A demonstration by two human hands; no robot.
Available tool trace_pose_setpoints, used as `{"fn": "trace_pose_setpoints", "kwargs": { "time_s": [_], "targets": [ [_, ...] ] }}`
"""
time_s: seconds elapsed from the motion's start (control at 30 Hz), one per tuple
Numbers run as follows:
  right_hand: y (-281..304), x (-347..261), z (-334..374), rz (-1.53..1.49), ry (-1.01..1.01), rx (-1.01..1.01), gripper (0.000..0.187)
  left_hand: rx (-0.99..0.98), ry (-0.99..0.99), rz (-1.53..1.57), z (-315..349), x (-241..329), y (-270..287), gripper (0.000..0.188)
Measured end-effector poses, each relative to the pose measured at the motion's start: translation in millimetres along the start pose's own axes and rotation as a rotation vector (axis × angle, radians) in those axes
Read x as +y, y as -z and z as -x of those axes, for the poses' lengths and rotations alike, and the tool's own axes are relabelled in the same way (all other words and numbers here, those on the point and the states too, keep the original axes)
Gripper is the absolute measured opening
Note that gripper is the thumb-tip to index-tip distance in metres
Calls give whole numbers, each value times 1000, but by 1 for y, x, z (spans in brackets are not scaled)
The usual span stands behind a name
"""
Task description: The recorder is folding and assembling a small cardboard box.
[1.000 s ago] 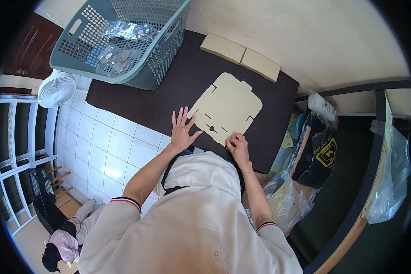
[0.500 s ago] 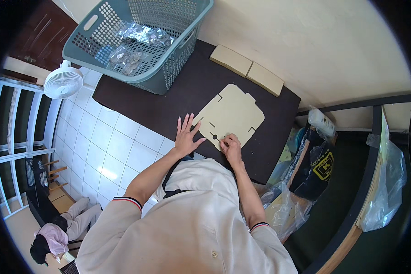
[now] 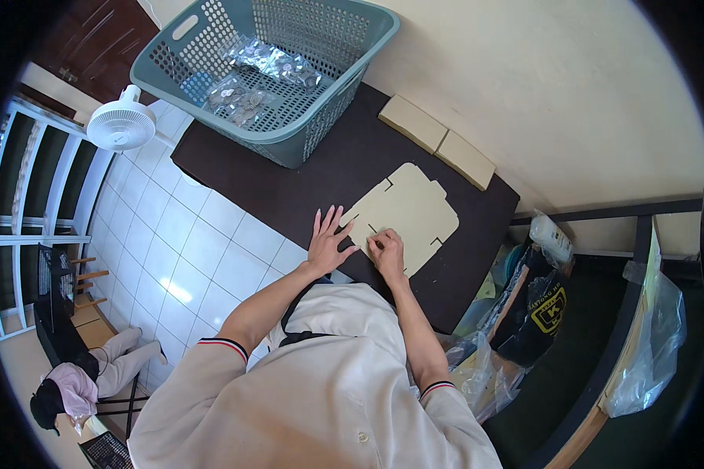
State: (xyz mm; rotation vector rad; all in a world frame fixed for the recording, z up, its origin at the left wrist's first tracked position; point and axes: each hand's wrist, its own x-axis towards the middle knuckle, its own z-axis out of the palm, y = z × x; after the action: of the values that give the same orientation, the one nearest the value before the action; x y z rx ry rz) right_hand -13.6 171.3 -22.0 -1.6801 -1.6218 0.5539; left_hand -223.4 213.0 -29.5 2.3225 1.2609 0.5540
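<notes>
A flat, tan die-cut cardboard box blank (image 3: 414,207) with slots and tabs lies on a dark brown table (image 3: 289,184). My left hand (image 3: 330,242) rests at its near left edge, fingers spread and stretched out. Over the blank's near part, my right hand (image 3: 386,253) is closed, its thumb and fingertips pinched together against the cardboard. Whatever sits between those fingertips is too small or hidden to make out. The blank's round cutout is covered by the right hand.
A grey-green perforated basket (image 3: 293,134) holding clear packets (image 3: 274,62) stands at the table's far left. Two small closed cardboard boxes (image 3: 438,141) lie along the wall. Wrapped goods (image 3: 528,313) fill the right side. A white fan (image 3: 122,123) and a seated person (image 3: 78,391) are at left.
My right hand has moved left across the blank, onto the round cutout that showed before. My left hand stays spread at the edge. The whole view has shifted slightly.
</notes>
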Motion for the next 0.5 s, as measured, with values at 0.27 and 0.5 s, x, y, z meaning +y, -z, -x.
{"fn": "trace_pose_setpoints", "kwargs": {
  "time_s": [0.27, 0.5],
  "targets": [
    [-4, -6, -1, 24, -37, -19, 9, 54, 47, 75, -2, -1, -4, 61],
    [-16, -9, -14, 48, -19, 1, 9, 166, 61, 199, 0, -6, -13, 52]
  ]
}}
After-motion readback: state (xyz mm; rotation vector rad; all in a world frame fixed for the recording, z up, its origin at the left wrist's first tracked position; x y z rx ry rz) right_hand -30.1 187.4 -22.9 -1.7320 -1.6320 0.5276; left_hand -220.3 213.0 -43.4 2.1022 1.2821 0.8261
